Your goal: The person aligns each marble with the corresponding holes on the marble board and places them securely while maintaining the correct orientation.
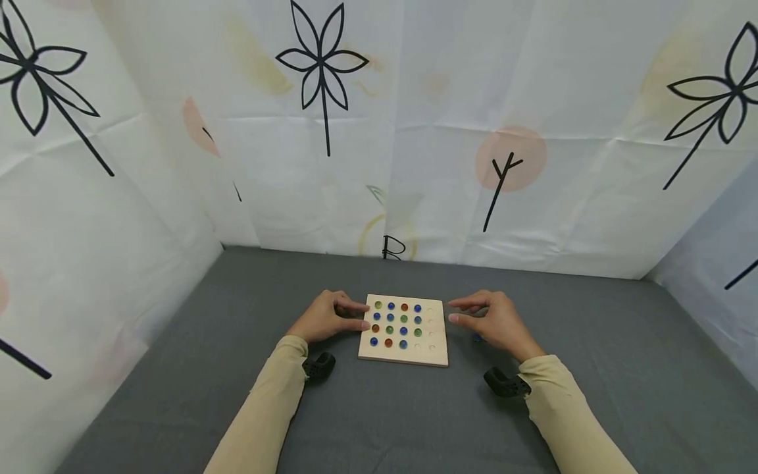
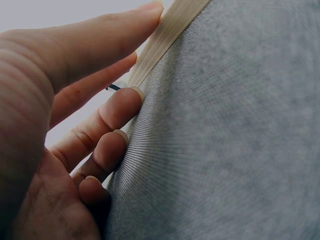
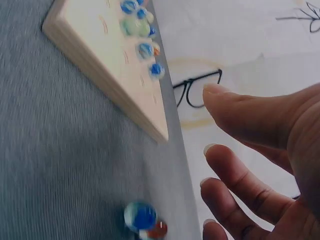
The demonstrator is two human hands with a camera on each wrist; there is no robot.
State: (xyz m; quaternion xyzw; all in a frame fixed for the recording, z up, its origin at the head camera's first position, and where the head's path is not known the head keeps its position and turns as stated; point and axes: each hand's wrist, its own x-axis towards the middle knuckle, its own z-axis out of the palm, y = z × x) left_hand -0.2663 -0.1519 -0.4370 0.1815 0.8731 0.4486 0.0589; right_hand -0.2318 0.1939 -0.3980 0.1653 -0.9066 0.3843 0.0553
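Observation:
A pale wooden board [image 1: 403, 355] with rows of round hollows lies flat on the grey cloth. Blue, green and orange-red glass marbles [image 1: 404, 318] fill most hollows; those along its right side hold none. My left hand [image 1: 328, 317] is at the board's left edge, thumb and fingertips touching it with fingers fairly straight. Just off the right edge, my right hand [image 1: 491, 321] holds nothing, thumb and fingers apart. Under that hand lies a blue marble [image 3: 140, 216] on the cloth, with a reddish marble [image 3: 157, 230] against it.
Grey cloth [image 1: 379, 421] covers the table. White fabric walls [image 1: 438, 92] printed with black flowers stand behind and at both sides. A black wrist device [image 1: 320, 366] is on the left wrist, another black device [image 1: 506, 382] on the right.

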